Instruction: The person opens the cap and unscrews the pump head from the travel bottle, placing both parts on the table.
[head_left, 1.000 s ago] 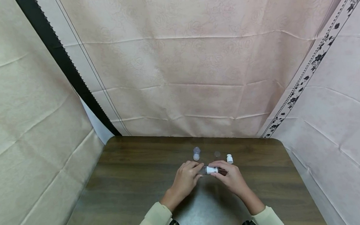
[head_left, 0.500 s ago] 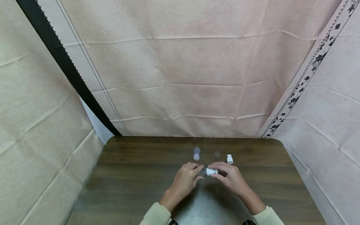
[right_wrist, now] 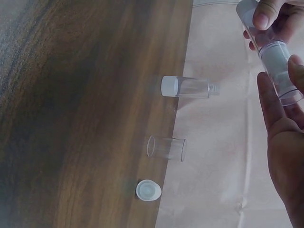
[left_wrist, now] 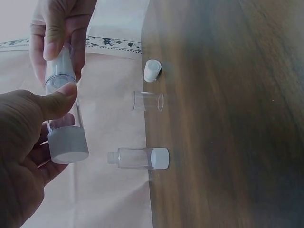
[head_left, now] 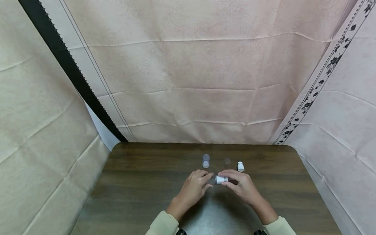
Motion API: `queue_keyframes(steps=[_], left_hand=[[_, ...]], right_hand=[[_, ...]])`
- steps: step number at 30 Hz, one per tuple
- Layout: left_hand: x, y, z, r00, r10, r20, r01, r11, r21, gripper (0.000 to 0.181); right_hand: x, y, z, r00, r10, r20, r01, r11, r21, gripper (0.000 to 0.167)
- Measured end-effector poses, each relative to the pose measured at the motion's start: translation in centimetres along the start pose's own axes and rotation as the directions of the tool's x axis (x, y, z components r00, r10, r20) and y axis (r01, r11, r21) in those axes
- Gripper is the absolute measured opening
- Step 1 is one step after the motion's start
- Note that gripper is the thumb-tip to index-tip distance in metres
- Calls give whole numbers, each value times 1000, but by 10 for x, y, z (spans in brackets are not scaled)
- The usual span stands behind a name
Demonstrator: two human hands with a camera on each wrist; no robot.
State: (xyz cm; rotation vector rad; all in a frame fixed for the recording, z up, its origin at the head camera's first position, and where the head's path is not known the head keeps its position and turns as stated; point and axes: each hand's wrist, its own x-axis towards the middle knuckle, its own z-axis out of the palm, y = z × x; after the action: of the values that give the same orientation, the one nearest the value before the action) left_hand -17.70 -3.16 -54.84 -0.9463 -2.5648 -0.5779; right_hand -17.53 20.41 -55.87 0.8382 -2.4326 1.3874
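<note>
Both hands hold one slim clear bottle [left_wrist: 69, 146] between them, lying roughly sideways above the table in the head view. My left hand [head_left: 192, 188] grips its body near the white base, thumb across the clear wall. My right hand [head_left: 242, 187] pinches the other end, a clear cap [right_wrist: 290, 98] with a white part [right_wrist: 275, 61] inside it. A second clear bottle [left_wrist: 134, 158] with a white base stands beyond the hands. Beside it are a clear open cylinder [left_wrist: 148, 101] and a small white pump top [right_wrist: 148, 190].
The brown wooden table [head_left: 131, 190] has rounded far corners. A pale cloth [head_left: 186, 68] hangs behind its far edge, and more cloth flanks both sides. The loose parts stand in a row near that far edge.
The held bottle has dipped very slightly toward the person. Both hands keep their grip, and the parts on the table stay where they were.
</note>
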Motion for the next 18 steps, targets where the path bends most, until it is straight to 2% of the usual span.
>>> queue_keyframes(steps=[6, 10, 14, 18], left_hand=[[-1, -2, -2, 1000, 1, 29, -1, 1000, -13, 41], [-4, -8, -3, 1000, 3, 22, -4, 1000, 17, 40], [-6, -12, -4, 1000, -8, -2, 8, 1000, 10, 41], [-7, -13, -4, 1000, -18, 0, 18, 1000, -24, 42]], right_hand=[[0, 0, -1, 997, -72, -9, 72, 997, -6, 30], [0, 0, -3, 991, -131, -29, 131, 991, -14, 32], [0, -2, -7, 989, -132, -59, 131, 991, -27, 33], [0, -3, -10, 991, -121, -58, 118, 992, -51, 36]])
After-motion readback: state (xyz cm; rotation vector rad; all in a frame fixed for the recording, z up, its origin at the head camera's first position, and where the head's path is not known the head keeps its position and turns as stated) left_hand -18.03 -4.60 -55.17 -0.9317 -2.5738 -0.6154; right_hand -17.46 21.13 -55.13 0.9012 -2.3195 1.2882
